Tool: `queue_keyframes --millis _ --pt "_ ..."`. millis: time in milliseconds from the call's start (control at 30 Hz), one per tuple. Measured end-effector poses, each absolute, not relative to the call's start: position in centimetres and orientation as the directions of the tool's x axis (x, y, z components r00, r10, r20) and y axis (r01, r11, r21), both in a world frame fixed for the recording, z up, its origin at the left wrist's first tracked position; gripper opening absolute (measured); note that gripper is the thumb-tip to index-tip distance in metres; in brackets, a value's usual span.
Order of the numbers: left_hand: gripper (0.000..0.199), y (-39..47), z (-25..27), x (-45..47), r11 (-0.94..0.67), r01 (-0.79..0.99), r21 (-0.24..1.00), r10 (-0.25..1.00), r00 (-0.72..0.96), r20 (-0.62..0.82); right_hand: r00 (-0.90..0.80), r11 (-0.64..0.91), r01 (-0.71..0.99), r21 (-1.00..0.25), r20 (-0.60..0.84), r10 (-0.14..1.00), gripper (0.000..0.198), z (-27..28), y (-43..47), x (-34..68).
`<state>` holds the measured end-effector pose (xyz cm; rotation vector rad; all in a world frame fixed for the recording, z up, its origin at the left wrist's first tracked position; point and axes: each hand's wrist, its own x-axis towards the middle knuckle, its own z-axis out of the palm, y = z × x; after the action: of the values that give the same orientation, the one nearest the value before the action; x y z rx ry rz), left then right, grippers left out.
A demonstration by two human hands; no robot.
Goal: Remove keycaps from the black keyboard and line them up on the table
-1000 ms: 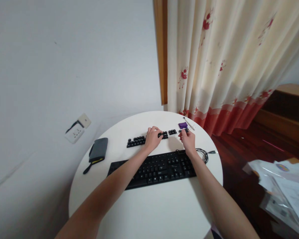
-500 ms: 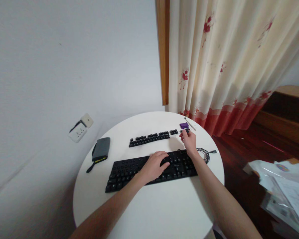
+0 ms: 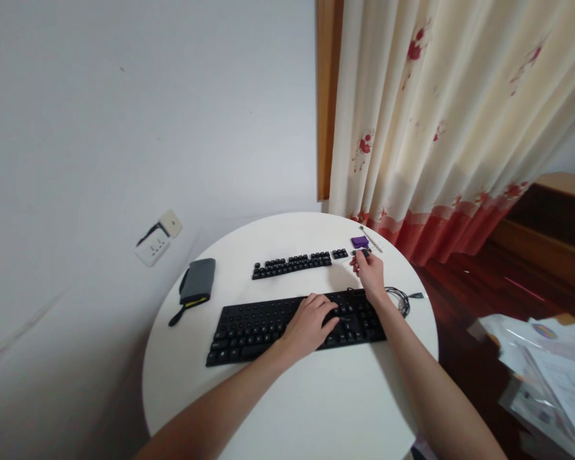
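A black keyboard [image 3: 259,326] lies across the white round table, its upper rows looking bare of keycaps. My left hand [image 3: 311,322] rests on its right-middle part, fingers spread and thumb apart. Beyond the keyboard's right end, my right hand [image 3: 368,271] is raised with fingers closed in a pinch. Something small and dark shows at its fingertips; whether it is held or lies behind them I cannot tell. Loose black keycaps [image 3: 292,264] stand in rows behind the keyboard, with a small group of keycaps [image 3: 340,253] nearer my right hand.
A purple cloth [image 3: 359,242] and a thin brush-like stick [image 3: 371,239] lie at the back right. The coiled cable [image 3: 402,299] sits beside my right forearm. A grey pouch [image 3: 197,281] is at the left edge, near the wall socket [image 3: 152,248]. Plastic-wrapped papers [image 3: 546,358] are at right.
The view has shifted slightly. My left hand has slid a little to the right over the keyboard. My right hand stays pinched near the loose keycaps.
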<state>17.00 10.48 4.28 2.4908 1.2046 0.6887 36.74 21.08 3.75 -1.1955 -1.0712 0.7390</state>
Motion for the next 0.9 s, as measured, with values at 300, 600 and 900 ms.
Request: queue_keyframes --millis 300,600,900 --pt "0.020 10.7 4.3 16.9 -0.595 0.634 0.495 0.801 0.523 0.292 0.356 0.249 0.068 -0.966 0.257 0.899 0.038 3.9 20.9 36.8" --pt "0.010 10.3 5.5 16.0 -0.557 0.684 0.471 0.824 0.526 0.211 0.441 0.248 0.001 -0.969 0.223 0.869 0.038 4.7 21.1 38.3" --pt "0.016 10.9 5.4 16.3 -0.522 0.751 0.403 0.848 0.507 0.155 0.529 0.258 -0.100 -0.961 0.168 0.832 0.037 5.1 21.4 39.6"
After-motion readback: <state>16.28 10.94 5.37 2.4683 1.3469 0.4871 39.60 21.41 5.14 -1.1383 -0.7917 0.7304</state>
